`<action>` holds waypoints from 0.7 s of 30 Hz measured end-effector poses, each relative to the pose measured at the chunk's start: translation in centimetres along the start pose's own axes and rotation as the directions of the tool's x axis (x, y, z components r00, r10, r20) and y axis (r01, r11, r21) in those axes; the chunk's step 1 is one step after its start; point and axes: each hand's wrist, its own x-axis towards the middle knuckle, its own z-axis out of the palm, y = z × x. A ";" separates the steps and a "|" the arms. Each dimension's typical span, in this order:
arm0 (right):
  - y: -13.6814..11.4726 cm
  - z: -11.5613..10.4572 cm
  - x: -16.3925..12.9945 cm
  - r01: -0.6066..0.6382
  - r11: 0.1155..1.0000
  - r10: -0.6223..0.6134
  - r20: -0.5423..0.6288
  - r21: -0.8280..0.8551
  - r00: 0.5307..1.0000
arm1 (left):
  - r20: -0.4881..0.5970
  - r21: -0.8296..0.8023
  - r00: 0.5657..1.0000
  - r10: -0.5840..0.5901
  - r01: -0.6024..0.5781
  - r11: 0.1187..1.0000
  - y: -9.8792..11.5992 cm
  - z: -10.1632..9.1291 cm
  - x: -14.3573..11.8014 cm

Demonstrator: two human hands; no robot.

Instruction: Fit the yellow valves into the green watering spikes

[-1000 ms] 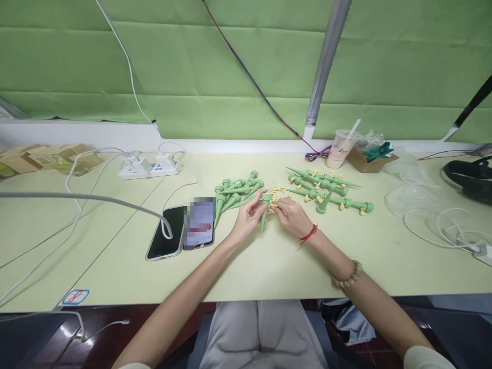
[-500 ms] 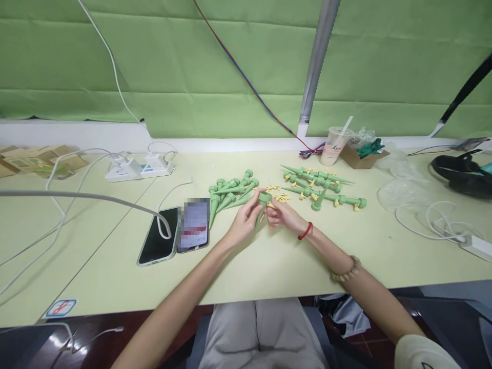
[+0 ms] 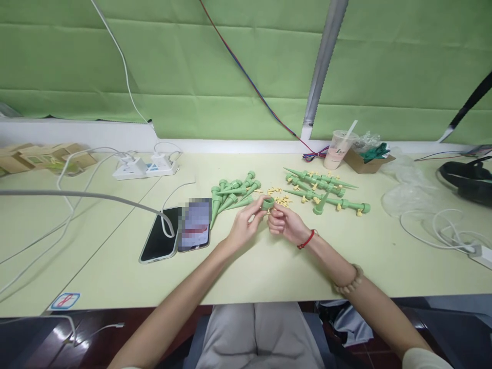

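- green spike [image 3: 268, 204]: pinched between our left hand [image 3: 246, 225] and right hand [image 3: 285, 224], both gripping it just above the table [image 3: 269, 261]
- loose spike pile [image 3: 230, 192] just behind; two phones [image 3: 179, 230] to the left

Pale green table [image 3: 269, 266] — two phones [image 3: 177, 230]; green spikes [image 3: 230, 192]; power strip [image 3: 146, 168]; cables [image 3: 434, 228].

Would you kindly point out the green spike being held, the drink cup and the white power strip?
green spike [image 3: 268, 203], head view, on its round open end between both hands.
drink cup [image 3: 337, 150], head view, on its clear side wall.
white power strip [image 3: 148, 167], head view, on its top face.
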 end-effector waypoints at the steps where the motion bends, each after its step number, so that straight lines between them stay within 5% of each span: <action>1: 0.0 0.1 0.0 -0.060 0.996 0.057 0.049 0.067 0.997 | 0.003 0.024 1.000 0.012 -0.012 1.000 -0.1 -0.1 0.0; 4: -0.1 -0.2 0.1 -0.042 0.997 0.040 -0.044 -0.065 0.998 | -0.010 -0.077 0.997 -0.070 0.069 0.995 0.0 -0.3 0.4; 7: 0.0 -1.0 0.1 0.126 0.903 -0.207 -0.158 -0.410 0.965 | 0.031 -0.251 0.989 -0.148 0.151 0.956 0.2 -0.5 0.7; 12: 0.5 -1.6 0.2 0.332 0.646 -0.473 -0.020 -0.687 0.881 | 0.082 -0.250 0.983 -0.165 0.180 0.951 0.2 0.1 0.3; 16: 0.7 -1.1 0.0 0.193 0.786 -0.354 -0.171 -0.588 0.920 | 0.038 -0.057 0.991 -0.126 0.128 0.990 -0.2 0.4 -0.2; 19: 0.6 -0.7 0.1 0.043 0.971 -0.084 -0.172 -0.235 0.981 | 0.061 0.102 0.997 -0.037 0.031 0.994 -0.2 0.2 -0.3; 21: 0.5 -0.7 0.2 -0.088 0.996 0.088 -0.086 0.009 0.992 | 0.086 0.136 0.996 0.025 -0.036 0.990 -0.2 0.1 -0.3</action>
